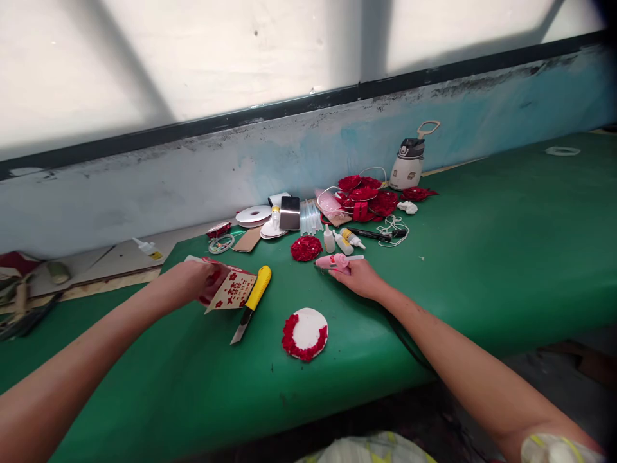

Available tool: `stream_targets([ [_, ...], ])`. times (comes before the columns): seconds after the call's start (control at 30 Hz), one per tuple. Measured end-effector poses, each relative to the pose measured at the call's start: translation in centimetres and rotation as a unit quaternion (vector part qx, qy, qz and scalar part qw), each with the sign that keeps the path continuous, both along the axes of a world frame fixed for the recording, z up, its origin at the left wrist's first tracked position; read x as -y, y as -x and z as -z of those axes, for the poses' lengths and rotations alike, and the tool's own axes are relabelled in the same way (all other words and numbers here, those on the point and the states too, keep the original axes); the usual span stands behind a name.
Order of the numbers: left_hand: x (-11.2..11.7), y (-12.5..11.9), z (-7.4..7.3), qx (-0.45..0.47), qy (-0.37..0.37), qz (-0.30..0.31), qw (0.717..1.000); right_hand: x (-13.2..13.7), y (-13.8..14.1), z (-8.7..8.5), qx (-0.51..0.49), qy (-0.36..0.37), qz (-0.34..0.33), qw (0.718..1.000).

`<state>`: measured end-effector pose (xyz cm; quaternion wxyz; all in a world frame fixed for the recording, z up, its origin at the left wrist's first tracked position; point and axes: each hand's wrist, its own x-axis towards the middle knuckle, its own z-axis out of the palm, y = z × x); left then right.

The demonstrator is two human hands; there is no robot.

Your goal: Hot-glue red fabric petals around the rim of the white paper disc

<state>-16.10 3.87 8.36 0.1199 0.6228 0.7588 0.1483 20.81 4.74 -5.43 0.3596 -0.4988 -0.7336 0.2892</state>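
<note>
A bright window (270, 58) overlooks a green tabletop (482, 257). The left hand (202, 281) (fingers hidden; grip cannot be told) is at printed packaging (234, 291). 1 white disc (308, 326), incompletely trimmed in red, lies near the tabletop's front. The right hand (362, 279) grasps a pink glue gun (332, 261); gluing, apparently in hand, calls for bringing it to the disc's bare edge.

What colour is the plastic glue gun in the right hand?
Pink: the plastic glue gun in the right hand, seen in the head view.
</note>
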Motion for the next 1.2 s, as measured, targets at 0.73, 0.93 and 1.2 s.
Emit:
stream_targets([
  [0.73,4.2,-2.9,-2.5,0.385,-0.171,-0.016,0.907,0.5,-0.2,0.0,0.003,-0.021,-0.021,1.0],
  [0.93,6.8,-8.3,-0.5,0.558,-0.122,0.011,0.821,0.6,-0.2,-0.1,0.004,-0.014,-0.012,1.0],
  [1.2,4.6,-13.2,6.7,0.661,-0.038,0.013,0.749,0.5,-0.3,-0.4,0.014,-0.008,-0.016,1.0],
])
